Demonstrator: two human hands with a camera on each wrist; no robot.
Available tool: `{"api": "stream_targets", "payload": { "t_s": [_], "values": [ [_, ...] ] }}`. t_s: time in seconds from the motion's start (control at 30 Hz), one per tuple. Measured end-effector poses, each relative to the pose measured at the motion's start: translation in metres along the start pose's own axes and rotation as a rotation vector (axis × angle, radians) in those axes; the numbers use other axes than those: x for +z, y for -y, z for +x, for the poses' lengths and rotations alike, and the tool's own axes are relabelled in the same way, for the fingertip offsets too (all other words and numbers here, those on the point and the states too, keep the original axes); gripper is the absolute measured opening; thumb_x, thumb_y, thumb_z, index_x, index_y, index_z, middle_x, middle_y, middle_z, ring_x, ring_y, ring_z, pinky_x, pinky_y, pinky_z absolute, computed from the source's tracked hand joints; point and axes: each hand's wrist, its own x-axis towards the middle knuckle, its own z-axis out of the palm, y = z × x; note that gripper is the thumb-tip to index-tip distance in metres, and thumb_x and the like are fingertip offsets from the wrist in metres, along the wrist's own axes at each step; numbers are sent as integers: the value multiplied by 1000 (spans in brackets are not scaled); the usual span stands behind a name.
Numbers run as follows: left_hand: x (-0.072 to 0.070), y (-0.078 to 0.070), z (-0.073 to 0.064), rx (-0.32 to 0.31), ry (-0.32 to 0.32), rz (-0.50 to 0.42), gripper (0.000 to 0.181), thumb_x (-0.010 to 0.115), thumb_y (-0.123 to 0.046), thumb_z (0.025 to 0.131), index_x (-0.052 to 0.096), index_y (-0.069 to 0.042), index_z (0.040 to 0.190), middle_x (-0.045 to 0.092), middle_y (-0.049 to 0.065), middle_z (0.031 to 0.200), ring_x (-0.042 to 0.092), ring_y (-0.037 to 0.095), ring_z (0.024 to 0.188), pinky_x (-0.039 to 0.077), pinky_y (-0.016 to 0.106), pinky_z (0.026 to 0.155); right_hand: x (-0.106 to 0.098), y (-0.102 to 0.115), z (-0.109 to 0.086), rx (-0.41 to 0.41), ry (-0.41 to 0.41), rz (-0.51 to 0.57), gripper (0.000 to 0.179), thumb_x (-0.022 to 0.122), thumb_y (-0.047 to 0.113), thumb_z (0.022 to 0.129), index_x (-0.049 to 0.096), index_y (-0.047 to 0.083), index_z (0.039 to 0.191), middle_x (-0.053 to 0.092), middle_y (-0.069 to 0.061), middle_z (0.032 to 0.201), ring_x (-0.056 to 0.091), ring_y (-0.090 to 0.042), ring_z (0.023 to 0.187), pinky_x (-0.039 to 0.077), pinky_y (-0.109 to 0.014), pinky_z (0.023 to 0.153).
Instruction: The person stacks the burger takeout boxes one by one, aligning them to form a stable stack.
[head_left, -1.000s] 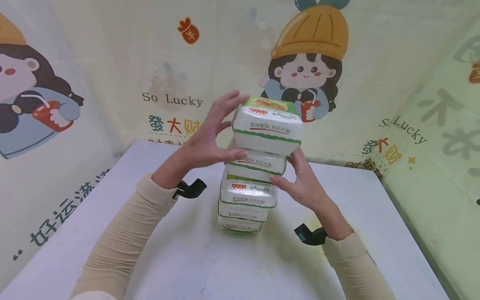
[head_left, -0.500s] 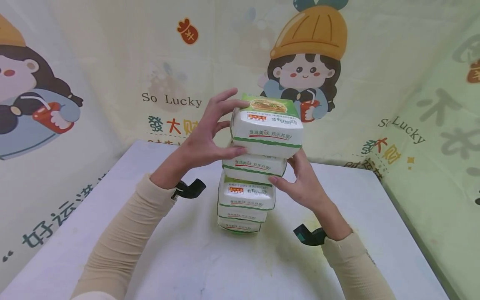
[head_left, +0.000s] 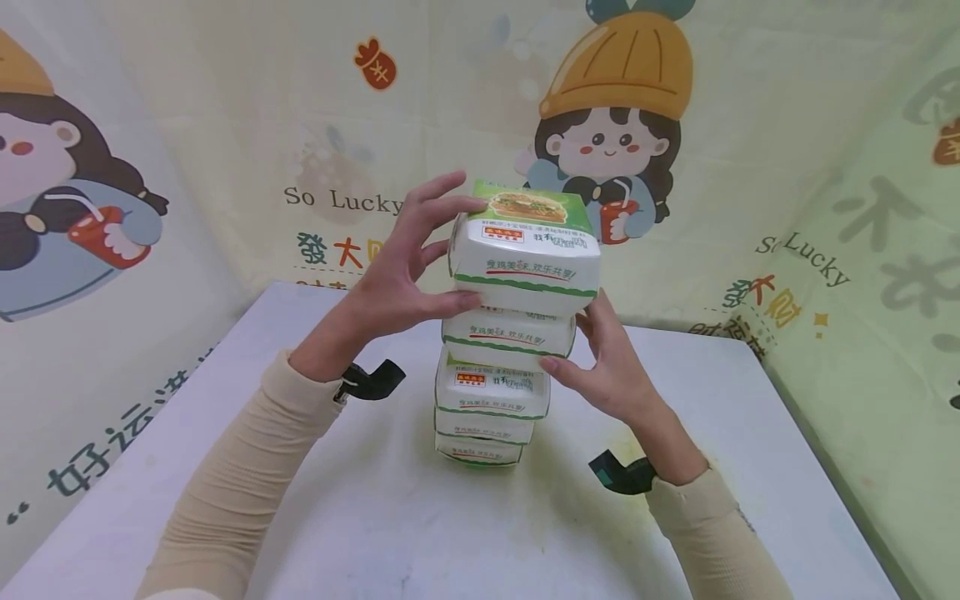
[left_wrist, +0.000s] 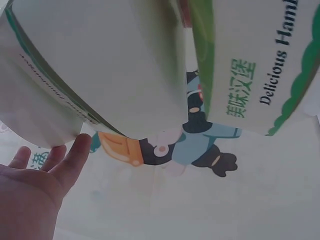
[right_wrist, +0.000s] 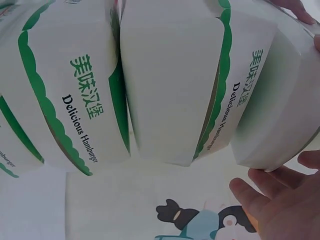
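Note:
Several white and green burger boxes stand in an uneven stack. The top burger box [head_left: 528, 242] has a hamburger picture on its lid and sits slightly askew on the second burger box [head_left: 510, 333]. My left hand [head_left: 397, 267] holds the top box at its left, thumb along its lower front edge; in the left wrist view my left fingers [left_wrist: 72, 157] touch it. My right hand [head_left: 611, 362] holds the stack's right side, thumb at the second box's lower edge. In the right wrist view my right fingers [right_wrist: 272, 187] reach the top box's underside.
Below these, the lower burger boxes [head_left: 491, 396] stand on the white table [head_left: 360, 517]. A cloth backdrop [head_left: 465, 117] with cartoon figures and lettering hangs behind and at both sides. Black wrist mounts [head_left: 375, 381] stick out from both wrists.
The top box has shifted left and a little toward me, with my left hand moving left along with it. My right hand has hardly moved. The lower boxes stay almost in place.

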Motion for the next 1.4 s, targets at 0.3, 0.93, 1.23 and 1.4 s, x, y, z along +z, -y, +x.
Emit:
{"api": "stream_targets", "payload": {
  "t_s": [0.3,0.93,1.23,1.4],
  "values": [
    [1,6,-6,-15,12,-2,82,79,5,73,41,-9,145,15,-6,162,28,17,145,39,52,112,0,-3,-4,11,38,-19,95,76,8,79,23,31,155,35,8,153,40,-16,137,34,-55,115],
    [1,9,-4,-6,47,59,96,84,-15,72,32,-15,153,12,-6,163,12,12,151,36,50,115,-4,-6,-8,38,42,-45,92,76,17,82,21,32,154,37,8,151,39,-14,136,31,-62,114],
    [2,12,-4,8,58,64,98,85,-17,72,30,-15,154,12,-6,164,12,11,151,37,51,115,-4,-6,-8,55,27,-60,89,76,19,82,23,33,153,40,7,149,42,-17,135,32,-65,112],
    [2,11,-4,-1,59,64,98,85,-17,73,30,-14,154,12,-5,164,11,11,151,36,51,115,-5,-7,-8,57,20,-55,87,75,18,83,24,33,152,41,7,148,41,-17,135,32,-66,112]
  ]
}}
